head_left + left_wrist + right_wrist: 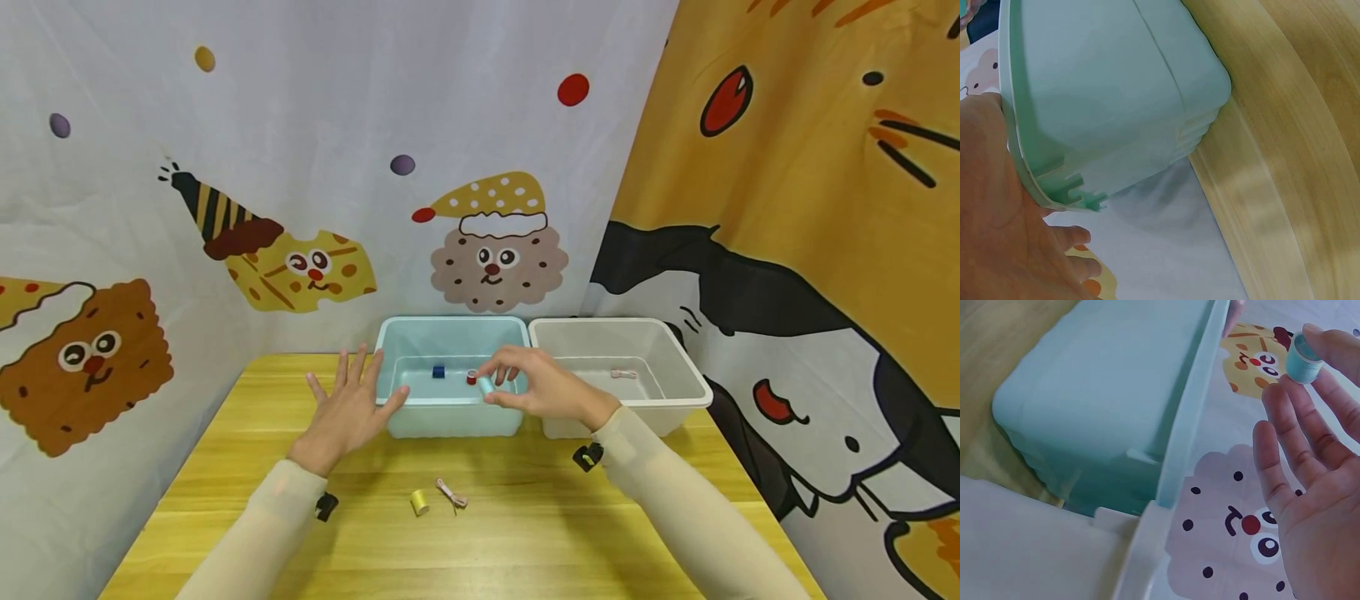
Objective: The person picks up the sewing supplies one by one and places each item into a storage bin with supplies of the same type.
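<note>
Between thumb and fingers my right hand (542,382) pinches a light blue thread spool (1304,362), held over the light blue bin (457,421). In that bin lie a dark blue spool (438,372) and a red spool (471,377). My left hand (347,415) has its fingers spread at the bin's left front corner; in the left wrist view it lies against the rim (1015,134). On the table in front are a yellow thread spool (419,502) and a small pinkish bundle of cord (451,494).
A white bin (600,419) stands directly right of the light blue one, with a pinkish cord bundle (623,374) inside. Both bins sit at the back of the wooden table (525,542), close to a printed cloth (315,117).
</note>
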The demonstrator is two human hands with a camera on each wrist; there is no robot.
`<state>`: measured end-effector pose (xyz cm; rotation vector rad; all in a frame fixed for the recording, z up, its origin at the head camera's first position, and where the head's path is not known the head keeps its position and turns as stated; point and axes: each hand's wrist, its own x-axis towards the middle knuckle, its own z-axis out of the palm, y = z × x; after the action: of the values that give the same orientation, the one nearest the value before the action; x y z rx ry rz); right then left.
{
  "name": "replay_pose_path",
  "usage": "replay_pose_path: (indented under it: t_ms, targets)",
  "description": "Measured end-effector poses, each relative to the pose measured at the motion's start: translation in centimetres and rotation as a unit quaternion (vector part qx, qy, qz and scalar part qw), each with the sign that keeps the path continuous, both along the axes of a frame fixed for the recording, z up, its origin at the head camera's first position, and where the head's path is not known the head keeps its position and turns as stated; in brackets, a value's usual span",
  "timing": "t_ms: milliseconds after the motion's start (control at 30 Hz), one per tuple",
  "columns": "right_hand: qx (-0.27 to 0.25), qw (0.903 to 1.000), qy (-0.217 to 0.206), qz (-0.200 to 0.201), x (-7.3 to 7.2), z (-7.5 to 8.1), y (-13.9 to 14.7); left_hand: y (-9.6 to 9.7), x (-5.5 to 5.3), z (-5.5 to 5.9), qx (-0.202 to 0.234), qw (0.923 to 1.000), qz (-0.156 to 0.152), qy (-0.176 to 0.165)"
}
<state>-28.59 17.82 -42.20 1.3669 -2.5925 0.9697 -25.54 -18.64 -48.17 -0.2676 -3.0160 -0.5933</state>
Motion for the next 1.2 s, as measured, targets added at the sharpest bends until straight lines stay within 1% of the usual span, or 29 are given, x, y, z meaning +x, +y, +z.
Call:
replay_pose_path:
  t_ms: [200,500,633,700,1000,1200]
  targets:
    - [-0.001,1.0000,0.008,0.000,-0.8,0.7,-0.2,-0.1,0.0,0.0,0.000,1.0000,0.001,0.002]
    - [0.001,0.9998,0.018,0.000,-2.2,1.1,-0.4,-0.1,0.0,-0.1,0.000,1.0000,-0.002,0.003]
    - [0.006,0.9997,0.022,-0.003,-2.7,1.6,-0.7,-0.1,0.0,-0.1,0.000,1.0000,-0.002,0.001]
    - [0.007,0.9998,0.019,-0.007,-2.9,1.9,-0.8,-0.1,0.0,-0.1,-0.001,1.0000,-0.002,0.000]
    - [0.002,0.9997,-0.009,-0.022,-4.2,2.4,-1.5,0.0,0.1,0.0,0.003,1.0000,0.000,-0.006]
    - [0.012,0.9992,-0.017,-0.034,-5.1,2.6,-1.8,0.0,0.1,0.1,0.004,1.0000,-0.001,-0.002]
